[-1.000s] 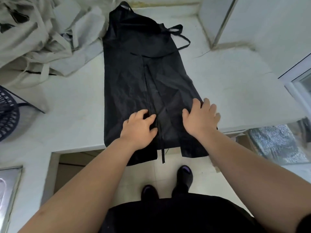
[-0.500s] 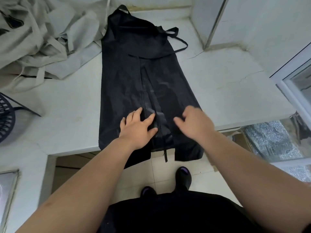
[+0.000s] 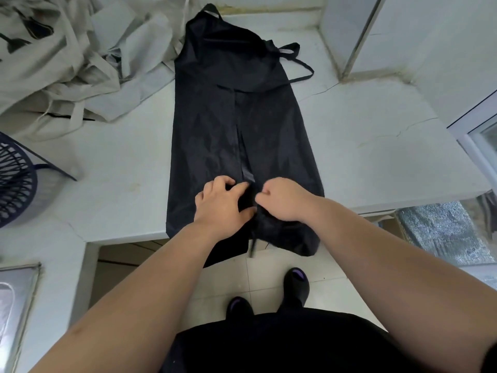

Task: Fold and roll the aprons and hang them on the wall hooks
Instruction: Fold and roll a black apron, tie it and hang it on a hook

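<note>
White counter (image 3: 349,162) carries the black apron (image 3: 236,125) lengthwise, hem overhanging the near edge; left hand (image 3: 220,205) pressed flat and splayed, right hand (image 3: 282,200) curled, pinching the hem fabric (apparently to start rolling).

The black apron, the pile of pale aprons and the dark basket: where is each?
black apron (image 3: 215,125): head view, flat middle panel.
pile of pale aprons (image 3: 67,68): head view, crumpled centre.
dark basket (image 3: 14,184): head view, slatted wall.
</note>
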